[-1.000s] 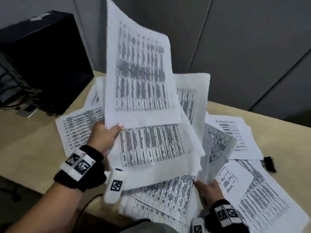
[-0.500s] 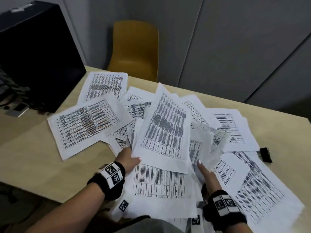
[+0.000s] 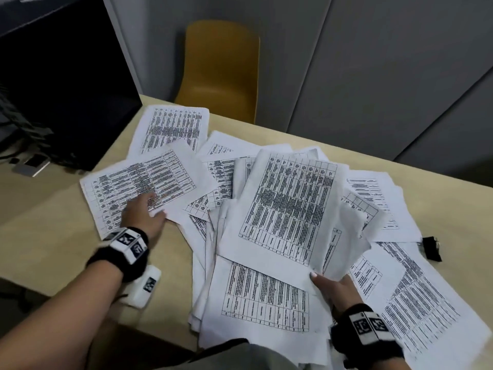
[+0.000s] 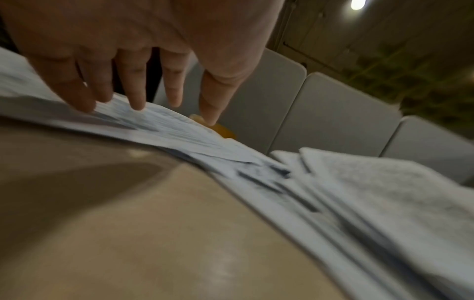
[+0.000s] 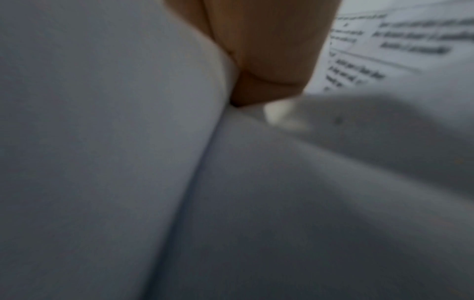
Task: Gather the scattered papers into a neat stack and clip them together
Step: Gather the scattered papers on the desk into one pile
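Note:
Printed sheets lie scattered on the beige table [image 3: 66,231]. A loose pile [image 3: 282,217] of them sits in the middle, and single sheets fan out on both sides. My left hand [image 3: 149,206] reaches onto the left-hand sheet [image 3: 149,180]; in the left wrist view its straight fingers [image 4: 138,101] touch that sheet [image 4: 169,123]. My right hand [image 3: 328,284] grips the pile's near right edge, thumb on top, the other fingers hidden under the paper. The right wrist view shows one finger [image 5: 269,60] pressed between sheets. A black binder clip [image 3: 430,248] lies at the far right.
A yellow chair [image 3: 218,73] stands behind the table against grey wall panels. A large black box [image 3: 61,84] fills the left side, with a phone [image 3: 34,162] and cables beside it. The table's near edge runs just under my forearms.
One second ago my left hand held a sheet up; it laid that sheet on the pile and has moved left onto the left-hand sheet. My right hand stayed at the pile's edge.

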### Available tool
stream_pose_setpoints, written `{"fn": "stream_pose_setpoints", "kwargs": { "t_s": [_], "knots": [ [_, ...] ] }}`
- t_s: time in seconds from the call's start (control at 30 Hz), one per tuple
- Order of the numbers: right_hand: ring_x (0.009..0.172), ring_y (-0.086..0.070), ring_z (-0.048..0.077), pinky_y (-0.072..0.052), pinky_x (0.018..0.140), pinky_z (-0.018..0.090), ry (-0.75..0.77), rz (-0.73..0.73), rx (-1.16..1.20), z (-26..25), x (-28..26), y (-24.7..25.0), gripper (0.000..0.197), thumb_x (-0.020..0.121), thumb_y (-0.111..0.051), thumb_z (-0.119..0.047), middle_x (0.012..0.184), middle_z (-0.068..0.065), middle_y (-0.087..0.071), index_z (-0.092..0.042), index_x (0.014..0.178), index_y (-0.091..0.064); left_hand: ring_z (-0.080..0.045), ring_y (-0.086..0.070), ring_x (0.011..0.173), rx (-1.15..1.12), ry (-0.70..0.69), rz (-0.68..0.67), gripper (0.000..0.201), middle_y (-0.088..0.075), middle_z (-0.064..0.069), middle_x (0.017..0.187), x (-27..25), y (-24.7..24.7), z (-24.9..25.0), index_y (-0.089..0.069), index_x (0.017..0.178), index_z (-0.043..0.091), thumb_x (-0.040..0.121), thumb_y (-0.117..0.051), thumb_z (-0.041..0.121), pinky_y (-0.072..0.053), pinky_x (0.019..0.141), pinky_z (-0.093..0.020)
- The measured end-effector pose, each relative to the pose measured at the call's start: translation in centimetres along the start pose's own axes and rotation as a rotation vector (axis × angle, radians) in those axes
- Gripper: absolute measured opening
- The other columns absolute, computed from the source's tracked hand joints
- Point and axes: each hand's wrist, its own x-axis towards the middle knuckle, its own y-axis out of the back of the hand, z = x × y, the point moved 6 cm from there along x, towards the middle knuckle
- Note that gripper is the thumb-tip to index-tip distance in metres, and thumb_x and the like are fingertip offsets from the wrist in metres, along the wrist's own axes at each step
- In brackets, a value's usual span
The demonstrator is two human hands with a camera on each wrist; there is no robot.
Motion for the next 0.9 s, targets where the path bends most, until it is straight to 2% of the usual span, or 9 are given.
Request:
{"fn": "stream_pose_setpoints", "kwargs": {
  "t_s": [0.1,0.17,0.33,0.47,0.57,0.63,0.67,0.77,0.9],
  "knots": [
    [0.04,-0.059,0.008,-0.049,0.047,0.016,0.009,-0.024,0.013,-1.9,-0.6,-0.5,0.004,0.081,-0.063,0.003,0.046,-0.001,-0.064,0.003,0.083,-0.06,-0.037,-0.03,0.134,0.265,-0.01,-0.072,0.067,-0.038,-0.017,0.145,2.3,0.2,-2.4,-0.034,0.141,0.015,0.082,-0.061,0.031,-0.033,0.105,-0.053],
    [0.021,-0.036,0.0,-0.029,0.029,0.008,0.061,-0.011,0.052,-3.9,-0.6,-1.2,0.029,0.083,-0.061,0.0,0.025,-0.007,-0.043,-0.011,0.061,-0.046,-0.034,-0.012,0.142,0.395,0.009,-0.161,0.069,-0.017,-0.011,0.156,2.1,-0.9,-3.1,-0.021,0.146,0.018,0.088,-0.051,0.041,-0.023,0.11,-0.054],
    [0.02,-0.033,0.001,-0.024,0.03,0.007,0.082,0.057,0.097,-5.0,2.7,-2.4,0.019,0.08,-0.065,-0.006,0.025,-0.008,-0.041,-0.012,0.07,-0.05,-0.03,-0.002,0.146,0.494,-0.066,-0.313,0.07,0.001,-0.006,0.159,-0.2,-3.5,-1.6,-0.005,0.149,0.027,0.092,-0.035,0.053,-0.015,0.116,-0.048],
    [0.027,-0.036,0.013,-0.031,0.039,0.013,0.014,0.086,0.053,-2.6,4.7,-2.4,0.016,0.079,-0.07,-0.013,0.034,-0.003,-0.045,-0.005,0.079,-0.056,-0.031,-0.034,0.134,0.473,-0.184,-0.221,0.063,-0.039,-0.005,0.148,-0.8,-2.9,0.4,-0.026,0.143,0.03,0.087,-0.047,0.047,-0.031,0.108,-0.042],
    [0.063,-0.055,0.028,-0.045,0.062,0.037,-0.004,0.079,0.025,-1.7,5.3,-2.5,0.028,0.07,-0.075,-0.014,0.065,0.014,-0.062,0.002,0.09,-0.062,-0.035,-0.048,0.121,0.242,-0.099,-0.111,0.059,-0.058,-0.011,0.128,3.2,-1.0,-0.4,-0.042,0.133,0.027,0.079,-0.061,0.041,-0.041,0.101,-0.046],
    [0.062,-0.062,0.029,-0.052,0.064,0.037,-0.006,0.085,-0.021,-1.7,5.4,-2.5,0.031,0.071,-0.075,-0.013,0.065,0.011,-0.068,0.003,0.094,-0.062,-0.039,-0.044,0.123,0.245,-0.03,-0.042,0.067,-0.051,-0.017,0.133,6.8,0.2,-1.6,-0.039,0.136,0.02,0.077,-0.065,0.038,-0.038,0.102,-0.047],
    [0.05,-0.062,0.022,-0.053,0.055,0.027,-0.005,0.089,-0.035,-1.9,5.4,-2.4,0.024,0.075,-0.073,-0.01,0.051,0.005,-0.066,0.004,0.091,-0.062,-0.039,-0.041,0.125,0.262,-0.017,-0.019,0.072,-0.048,-0.019,0.135,8.5,0.8,-1.8,-0.037,0.137,0.016,0.075,-0.067,0.037,-0.037,0.103,-0.047],
    [0.022,-0.042,0.002,-0.03,0.029,0.009,0.002,0.095,-0.037,-2.0,5.3,-1.9,0.013,0.081,-0.068,-0.008,0.027,-0.005,-0.048,0.0,0.081,-0.058,-0.04,-0.03,0.133,0.313,-0.017,-0.028,0.078,-0.037,-0.02,0.143,12.4,1.2,-2.3,-0.031,0.14,0.011,0.077,-0.064,0.041,-0.03,0.108,-0.05],
    [0.044,-0.061,0.013,-0.045,0.049,0.018,0.011,0.126,-0.042,-0.8,6.2,-1.5,0.024,0.077,-0.072,-0.009,0.047,-0.002,-0.066,0.001,0.096,-0.062,-0.038,0.004,0.144,0.495,-0.013,-0.23,0.077,0.0,-0.009,0.159,14.0,-0.6,-1.8,-0.007,0.149,0.018,0.089,-0.034,0.059,-0.01,0.115,-0.054]
  ]
}}
